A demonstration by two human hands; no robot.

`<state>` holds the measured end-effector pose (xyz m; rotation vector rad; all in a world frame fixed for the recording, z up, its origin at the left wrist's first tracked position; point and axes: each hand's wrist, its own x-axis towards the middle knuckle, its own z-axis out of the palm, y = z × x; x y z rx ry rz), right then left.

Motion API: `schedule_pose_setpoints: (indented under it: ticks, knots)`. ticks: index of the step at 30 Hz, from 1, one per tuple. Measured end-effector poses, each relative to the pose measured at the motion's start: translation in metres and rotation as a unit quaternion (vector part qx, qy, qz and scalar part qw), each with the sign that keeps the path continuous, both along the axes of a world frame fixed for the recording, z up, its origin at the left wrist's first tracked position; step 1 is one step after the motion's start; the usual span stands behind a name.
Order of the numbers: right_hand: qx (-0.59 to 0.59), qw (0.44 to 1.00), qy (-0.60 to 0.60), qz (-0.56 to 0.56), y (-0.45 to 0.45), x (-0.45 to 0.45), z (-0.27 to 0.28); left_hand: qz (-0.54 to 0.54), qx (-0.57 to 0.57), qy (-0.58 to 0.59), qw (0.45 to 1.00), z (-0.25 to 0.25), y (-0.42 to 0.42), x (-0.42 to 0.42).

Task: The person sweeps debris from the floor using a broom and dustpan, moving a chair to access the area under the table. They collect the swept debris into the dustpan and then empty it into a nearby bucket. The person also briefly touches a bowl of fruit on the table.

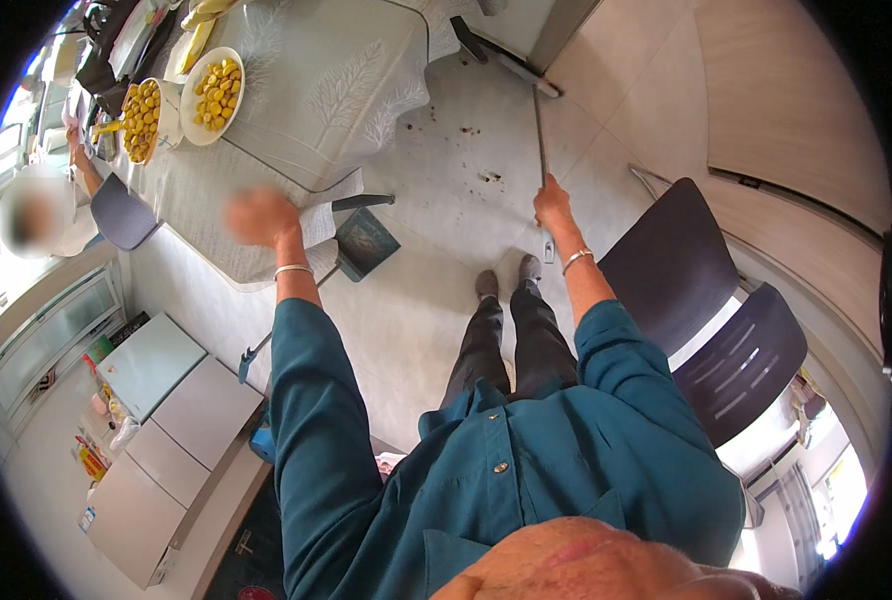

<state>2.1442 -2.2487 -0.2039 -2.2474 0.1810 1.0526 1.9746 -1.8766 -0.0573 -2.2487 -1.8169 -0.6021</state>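
My right hand [553,202] grips the thin handle of a broom [541,135]. The handle's end, with its hanging hole, sticks out below my fist. Far ahead, the broom head [524,76] rests on the floor beside a door frame. Dark crumbs of dirt [489,178] lie scattered on the pale floor between the table and the broom. My left hand [263,216] is over the near corner of the cloth-covered table [273,157]; it is blurred, so its fingers cannot be made out. Under the table edge stands a dark dustpan [368,244], its long handle partly hidden by my left arm.
A bowl [169,124] and a plate [188,112] of yellow fruits stand on the table. Dark chairs [671,262] are close on my right. Another person [40,214] is at the far left. A low cabinet [205,420] lines the left side.
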Motion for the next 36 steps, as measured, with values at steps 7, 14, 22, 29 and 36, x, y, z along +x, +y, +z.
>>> schedule_pose_setpoints:
  ticks: [7, 14, 22, 29, 36]
  knots:
    - [-0.040, 0.975, -0.057, 0.210, -0.068, -0.051, -0.026, -0.061, 0.109, -0.039, 0.991, -0.007, 0.003, -0.001]
    - [0.075, 0.965, -0.038, 0.249, -0.110, -0.062, 0.059, 0.044, -0.011, 0.004, 0.999, -0.010, 0.003, -0.004]
    - [0.026, 0.932, -0.141, 0.333, 0.030, 0.009, -0.017, 0.048, -0.011, 0.005, 0.999, -0.012, 0.008, -0.006]
    - [0.024, 0.970, -0.087, 0.226, 0.081, 0.032, -0.108, 0.052, -0.018, 0.010, 0.998, -0.012, 0.011, -0.001]
    - [0.066, 0.979, 0.026, 0.189, -0.012, -0.065, -0.082, 0.031, 0.000, 0.031, 0.999, -0.019, 0.018, -0.011]
